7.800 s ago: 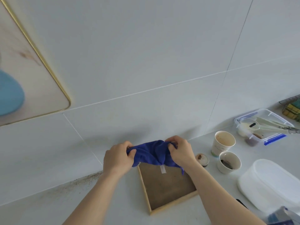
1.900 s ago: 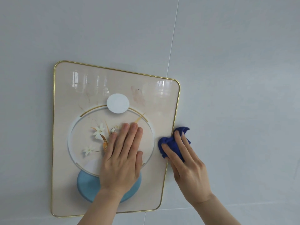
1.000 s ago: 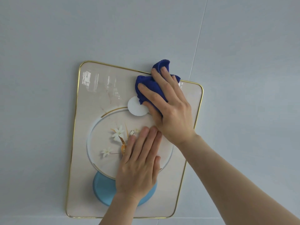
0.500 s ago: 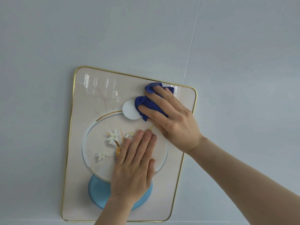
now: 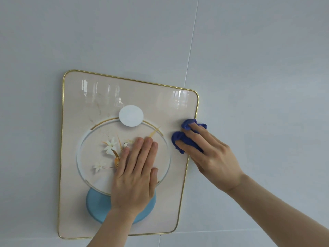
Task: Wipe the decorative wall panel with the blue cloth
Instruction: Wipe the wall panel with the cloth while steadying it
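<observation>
**A:** What had just changed on my feed?

**B:** The right hand (image 5: 211, 155), fingers pressed down on the bunched blue cloth (image 5: 187, 138), had swept from the panel's 1 o'clock corner down to its 3 o'clock edge, where the cloth overlapped the gold rim (image 5: 193, 134). The left hand (image 5: 135, 175) stayed flat and empty, bracing the decorative wall panel (image 5: 85, 211) near its centre.

**A:** Meaning for the task?

**B:** I judged the wiping under way: the upper right seemed covered, while faint streaks (image 5: 98, 107) at 11 o'clock looked unwiped.

**A:** Any writing?

**B:** I could read none; only painted flowers (image 5: 110, 145), a white disc (image 5: 131, 115) and a blue disc (image 5: 97, 205).
</observation>
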Action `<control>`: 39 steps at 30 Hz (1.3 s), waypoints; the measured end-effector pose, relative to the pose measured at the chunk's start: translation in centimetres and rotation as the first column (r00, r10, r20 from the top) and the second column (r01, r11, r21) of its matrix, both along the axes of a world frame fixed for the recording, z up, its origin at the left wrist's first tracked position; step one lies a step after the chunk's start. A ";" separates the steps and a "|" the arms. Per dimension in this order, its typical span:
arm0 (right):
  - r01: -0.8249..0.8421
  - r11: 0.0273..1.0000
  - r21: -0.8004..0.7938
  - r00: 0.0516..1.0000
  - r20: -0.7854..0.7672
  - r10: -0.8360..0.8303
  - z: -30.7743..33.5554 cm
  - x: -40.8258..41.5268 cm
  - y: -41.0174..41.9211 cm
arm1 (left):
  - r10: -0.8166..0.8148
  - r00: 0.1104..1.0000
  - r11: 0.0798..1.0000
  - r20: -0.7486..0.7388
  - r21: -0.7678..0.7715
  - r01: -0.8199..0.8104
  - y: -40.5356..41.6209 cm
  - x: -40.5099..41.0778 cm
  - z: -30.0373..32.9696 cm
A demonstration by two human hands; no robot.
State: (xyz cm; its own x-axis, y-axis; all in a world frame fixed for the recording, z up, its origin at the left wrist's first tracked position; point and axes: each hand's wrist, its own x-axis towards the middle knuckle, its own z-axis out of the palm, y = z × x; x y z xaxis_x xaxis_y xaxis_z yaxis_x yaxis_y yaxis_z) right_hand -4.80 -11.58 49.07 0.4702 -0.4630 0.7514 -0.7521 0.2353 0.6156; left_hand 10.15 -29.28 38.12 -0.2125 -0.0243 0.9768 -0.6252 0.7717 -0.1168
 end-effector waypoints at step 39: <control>-0.378 0.900 -0.216 0.852 0.299 0.430 5.4 17.3 -17.5 | 0.020 0.999 0.993 -0.050 0.119 -0.014 -11.6 13.9 4.8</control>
State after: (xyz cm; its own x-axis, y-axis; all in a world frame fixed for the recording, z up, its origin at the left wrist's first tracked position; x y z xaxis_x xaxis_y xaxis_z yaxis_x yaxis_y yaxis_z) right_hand 12.52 -29.07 54.44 0.3038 -0.1610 0.9390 -0.9526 -0.0678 0.2966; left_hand 24.02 -40.85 42.93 -0.1612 -0.1443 0.9763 -0.6414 0.7671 0.0075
